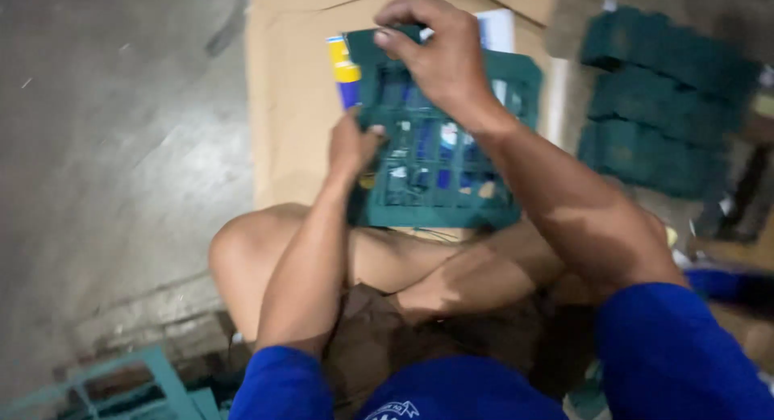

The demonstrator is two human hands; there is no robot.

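A dark green plastic grid frame [439, 158] with many small square openings is held upright above my knees. My left hand [352, 144] grips its left edge with the thumb on the front. My right hand [439, 53] curls over its top edge, fingers hooked at the upper left corner. Blue and white printed material shows through the openings; what it is I cannot tell.
Flat brown cardboard [294, 89] lies on the grey concrete floor [121, 146] behind the frame. Stacks of similar dark green pieces [665, 106] sit at the right. A teal frame [153, 380] lies at the bottom left. My bent bare legs fill the middle.
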